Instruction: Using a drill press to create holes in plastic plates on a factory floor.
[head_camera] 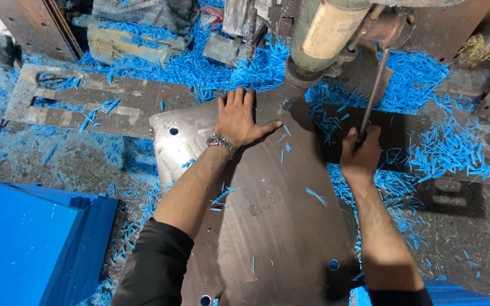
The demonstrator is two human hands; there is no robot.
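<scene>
The metal plate (267,215) runs off the bottom edge, and its far tip is hidden under the machine head (324,34), itself cut by the top edge. The right hand (361,153) covers the lever's (375,90) lower end. The blue sheet stack (29,243) leaves at the left and bottom edges.

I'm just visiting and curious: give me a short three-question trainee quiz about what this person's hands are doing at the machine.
1. True or false: the left hand lies flat on the metal plate.
2. What does the right hand grip? A) the lever rod B) a hammer C) a blue sheet
3. Fill in: the scraps scattered around the machine are ____ in colour.

Key: 1 true; 2 A; 3 blue.
</scene>
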